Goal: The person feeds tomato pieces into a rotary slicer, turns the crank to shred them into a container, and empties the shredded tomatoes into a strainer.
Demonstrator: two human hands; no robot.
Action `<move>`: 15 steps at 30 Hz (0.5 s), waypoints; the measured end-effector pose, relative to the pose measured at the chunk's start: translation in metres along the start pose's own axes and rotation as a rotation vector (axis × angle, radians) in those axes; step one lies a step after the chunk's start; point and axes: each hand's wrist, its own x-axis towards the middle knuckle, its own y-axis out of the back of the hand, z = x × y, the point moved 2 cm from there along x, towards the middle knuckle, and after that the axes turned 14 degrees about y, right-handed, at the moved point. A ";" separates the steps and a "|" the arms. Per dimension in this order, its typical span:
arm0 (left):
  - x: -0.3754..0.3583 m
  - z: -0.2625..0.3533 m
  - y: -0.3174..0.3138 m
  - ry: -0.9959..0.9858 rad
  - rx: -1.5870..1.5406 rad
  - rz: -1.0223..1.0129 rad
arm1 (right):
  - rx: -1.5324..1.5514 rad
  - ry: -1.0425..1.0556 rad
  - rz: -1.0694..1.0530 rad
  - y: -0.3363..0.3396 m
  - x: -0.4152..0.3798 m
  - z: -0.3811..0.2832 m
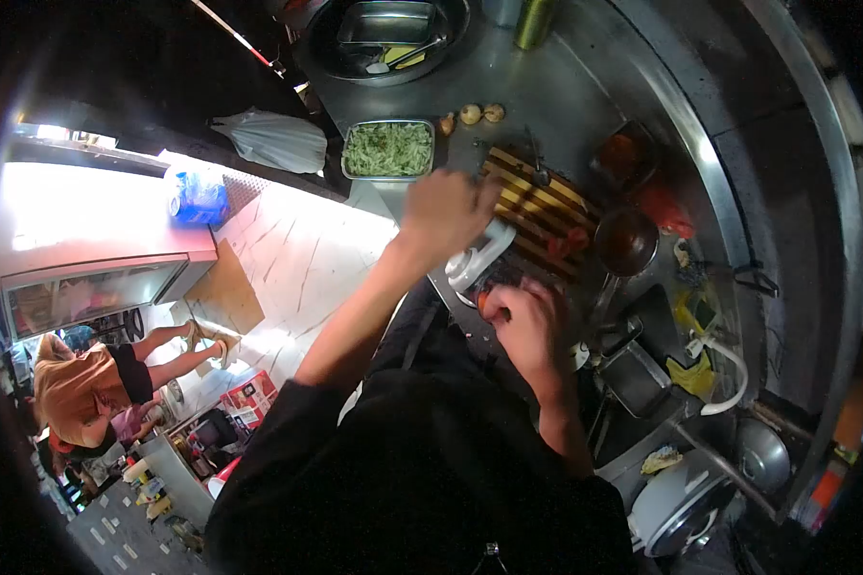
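My left hand (446,213) is over the counter between a tray of shredded green vegetable (388,150) and a striped cutting board (537,196). Its fingers are curled and blurred, so what they may hold is not clear. A white device with a handle (481,261) stands just below it at the counter edge. My right hand (527,321) is beside the device's lower part, with fingers bent round a small orange-red piece (490,305). Red pieces (570,241) lie on the board's right part.
Three onions (470,114) lie behind the board. A large basin (384,72) is at the back left. Right of the board are a dark pan (626,241), a sink with a white faucet (732,369) and a metal container (633,377). Another person (86,388) is far left.
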 end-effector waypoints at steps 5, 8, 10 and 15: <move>-0.099 -0.062 0.035 0.173 -0.139 -0.188 | 0.094 -0.146 0.183 0.016 -0.008 0.019; -0.119 -0.128 -0.014 0.284 -0.068 -0.195 | 0.090 -0.124 0.151 0.019 0.003 0.016; -0.111 -0.152 -0.041 0.331 0.034 -0.178 | 0.106 -0.157 0.062 0.009 0.010 0.022; -0.023 -0.162 -0.108 0.352 0.192 -0.167 | 0.184 -0.112 0.036 0.004 0.019 0.027</move>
